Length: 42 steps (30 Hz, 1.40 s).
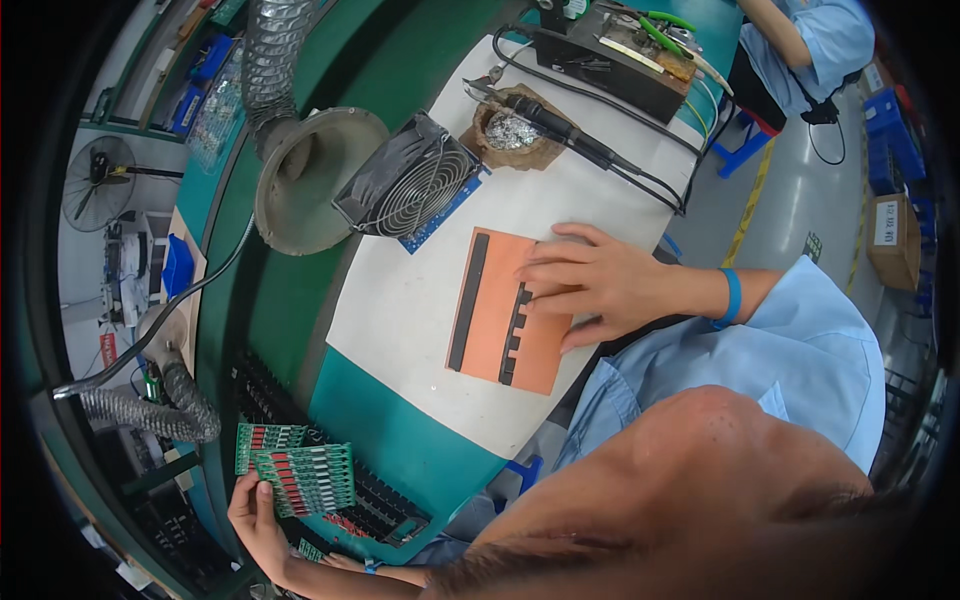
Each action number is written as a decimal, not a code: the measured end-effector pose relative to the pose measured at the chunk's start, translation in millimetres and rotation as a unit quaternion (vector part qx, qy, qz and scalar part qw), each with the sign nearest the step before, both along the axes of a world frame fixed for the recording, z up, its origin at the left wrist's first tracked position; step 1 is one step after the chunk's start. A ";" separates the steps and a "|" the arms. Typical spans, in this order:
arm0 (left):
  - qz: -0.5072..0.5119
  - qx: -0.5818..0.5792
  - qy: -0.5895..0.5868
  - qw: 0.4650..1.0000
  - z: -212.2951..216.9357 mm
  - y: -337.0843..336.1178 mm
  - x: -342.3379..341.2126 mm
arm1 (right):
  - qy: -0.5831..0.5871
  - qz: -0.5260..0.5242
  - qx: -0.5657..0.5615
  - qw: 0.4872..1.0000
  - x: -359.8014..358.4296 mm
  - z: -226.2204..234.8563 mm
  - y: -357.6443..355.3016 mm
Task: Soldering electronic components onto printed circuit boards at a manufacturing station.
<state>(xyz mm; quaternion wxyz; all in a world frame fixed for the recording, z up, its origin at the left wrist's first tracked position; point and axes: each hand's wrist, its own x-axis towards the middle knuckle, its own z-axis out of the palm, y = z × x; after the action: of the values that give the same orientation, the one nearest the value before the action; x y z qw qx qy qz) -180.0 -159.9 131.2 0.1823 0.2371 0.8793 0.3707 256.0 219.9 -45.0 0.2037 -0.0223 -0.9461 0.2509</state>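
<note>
My right hand [605, 285], a blue band at its wrist, lies with fingers stretched over an orange board [485, 310] on white paper. Its fingertips touch the board near a notched black strip [515, 335]; a plain black strip [467, 300] runs along the opposite edge. Down at the left, my left hand [255, 515] pinches the edge of a green circuit board panel [310, 480] with rows of red and pale parts. A second green panel [268, 440] sits partly behind it. Both are by a long black slotted rack [385, 495].
A soldering iron [555, 125] lies across a holder with a silvery ball [510, 130]. Beside it are a black fan [410, 185], a fume duct hood [320, 180] and a black box [610, 75] with green-handled pliers [665, 35]. Another person's hand [345, 562] shows below the rack.
</note>
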 end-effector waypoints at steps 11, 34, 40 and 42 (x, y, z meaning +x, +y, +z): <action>-0.061 0.029 -0.089 0.994 -27.8 44.4 21.3 | -0.030 0.021 0.022 0.999 -0.6 -1.1 -0.9; 0.040 0.333 -0.269 0.903 -89.8 57.1 153.0 | 0.164 0.100 0.114 0.975 54.3 32.7 10.5; 0.061 0.362 -0.254 0.895 -121.3 89.1 174.1 | 0.233 -0.113 -0.259 0.931 74.7 37.5 35.3; 0.072 0.364 -0.248 0.895 -131.6 112.7 191.3 | 0.269 -0.094 -0.440 0.852 59.8 29.2 39.0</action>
<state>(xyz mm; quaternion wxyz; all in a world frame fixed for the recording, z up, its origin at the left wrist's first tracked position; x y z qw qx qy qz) 11.3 -47.1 -0.4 0.2682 0.1230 0.6238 0.7238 315.8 258.9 -15.8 0.4414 -0.1301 -0.6387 0.6167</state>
